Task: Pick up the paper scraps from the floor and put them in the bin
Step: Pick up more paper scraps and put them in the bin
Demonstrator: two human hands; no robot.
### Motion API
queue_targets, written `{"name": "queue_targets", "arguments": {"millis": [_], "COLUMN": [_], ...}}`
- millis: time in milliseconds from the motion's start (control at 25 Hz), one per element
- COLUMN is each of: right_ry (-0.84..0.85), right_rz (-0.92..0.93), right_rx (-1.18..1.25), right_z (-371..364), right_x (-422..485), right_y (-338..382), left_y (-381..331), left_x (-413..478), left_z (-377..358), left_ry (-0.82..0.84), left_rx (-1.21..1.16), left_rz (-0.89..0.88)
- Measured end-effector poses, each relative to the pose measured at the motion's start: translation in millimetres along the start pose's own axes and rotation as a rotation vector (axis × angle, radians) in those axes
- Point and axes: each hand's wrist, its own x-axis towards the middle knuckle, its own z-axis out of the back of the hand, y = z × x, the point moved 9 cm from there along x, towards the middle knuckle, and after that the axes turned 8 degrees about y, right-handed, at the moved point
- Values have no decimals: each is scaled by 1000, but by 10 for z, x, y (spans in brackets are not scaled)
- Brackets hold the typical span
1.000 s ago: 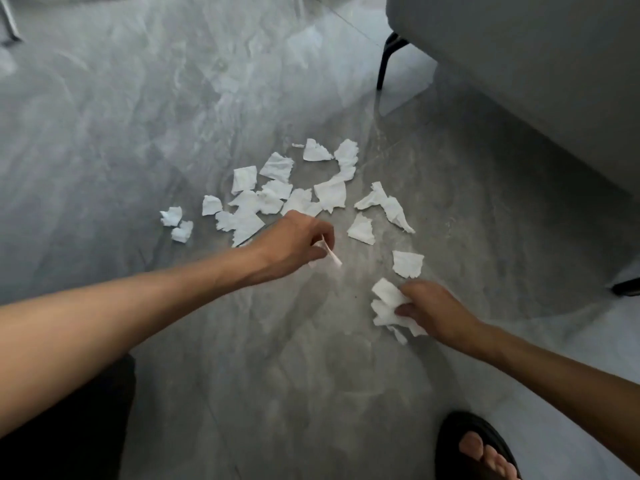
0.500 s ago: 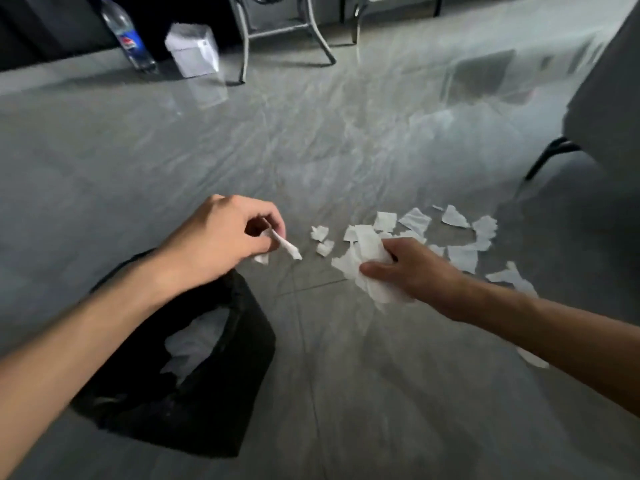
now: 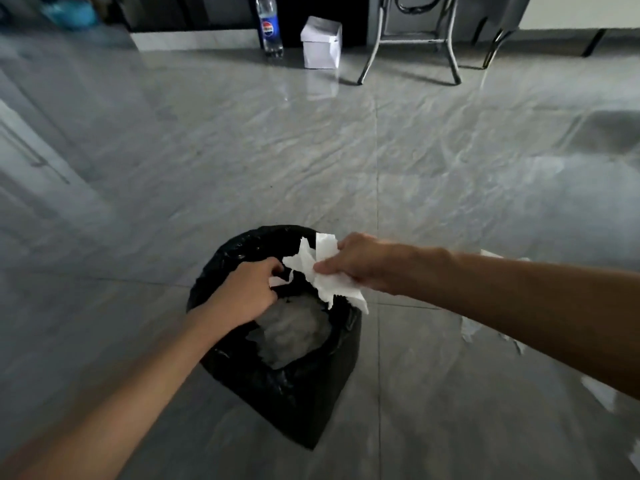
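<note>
The bin [image 3: 298, 396] stands on the floor in the lower middle, lined with a black bag, with pale crumpled paper inside. My right hand [image 3: 360, 265] hovers over its far right rim, shut on a bunch of white paper scraps [image 3: 322, 271]. My left hand [image 3: 249, 289] is over the bin's mouth, fingers closed on a small white scrap [image 3: 277, 281] that barely shows. A few loose scraps [image 3: 471, 330] lie on the floor to the right, partly hidden behind my right forearm.
The floor is glossy grey tile [image 3: 346, 161]. Far back stand a cola bottle [image 3: 269, 27], a white box [image 3: 321, 43] and the metal legs of a chair [image 3: 412, 39]. A pale wall or door panel [image 3: 31, 161] runs along the left.
The view swung left from the scrap pile to the bin. Both hands carried their scraps from the floor to above the bin's mouth.
</note>
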Motion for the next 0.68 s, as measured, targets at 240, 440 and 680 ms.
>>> {"name": "queue_targets", "arguments": {"millis": [240,440,680], "right_ry": [56,-7,-229], "right_rz": [-73,34,-48], "right_rx": [78,141,-121], "right_z": [-25,694,1909], "right_x": [37,-463,-1155], "right_y": [-43,-188,-1288], "left_y": [-208,-1110,-2463], "left_x": [37,28,263], "left_z": [399,232,-582], "left_ry": [-225,-127,167], "left_rx": [36,32,115], "left_rz": [-50,-218,-380]}}
